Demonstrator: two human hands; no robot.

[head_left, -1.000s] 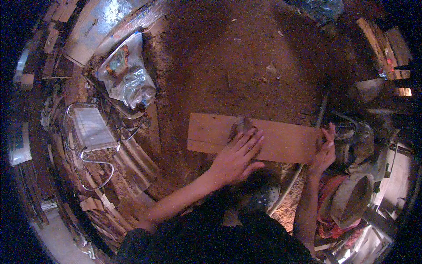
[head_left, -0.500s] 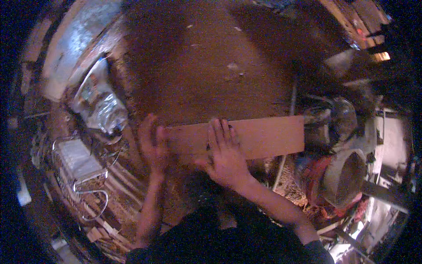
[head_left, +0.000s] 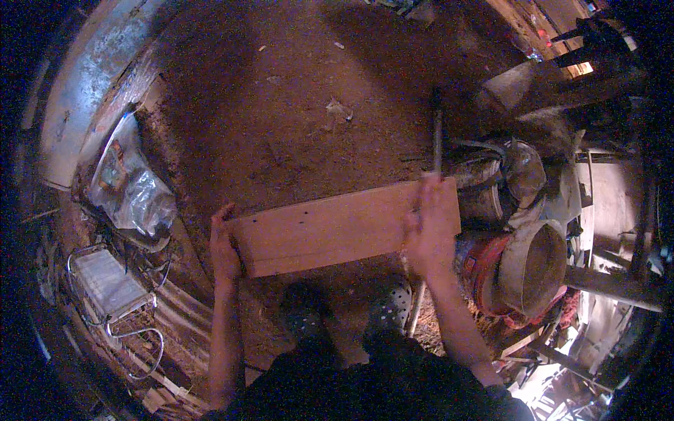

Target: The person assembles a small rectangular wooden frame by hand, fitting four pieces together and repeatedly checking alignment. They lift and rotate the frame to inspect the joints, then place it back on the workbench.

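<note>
A flat, reddish-brown wooden board (head_left: 330, 228) is held across in front of me, above my shoes, its right end higher than its left. Two small dark spots mark its upper left part. My left hand (head_left: 225, 249) is closed around the board's left end, fingers at the edge. Over the right part of the board lies my right hand (head_left: 431, 242), touching its face near the right end. Motion smears its fingers, so their grip is unclear.
Brown ground (head_left: 295, 140) stretches ahead with small scraps. On the left are a crumpled clear plastic sheet (head_left: 137, 189) and a pale metal-framed object (head_left: 111, 281). To the right stand a round container (head_left: 531, 270) and a red bucket (head_left: 484, 274). A dark pole (head_left: 438, 133) rises behind the board.
My right hand has slid from the board's middle toward its right end. My left hand now grips the left end. The board has tilted, and its face shows more fully.
</note>
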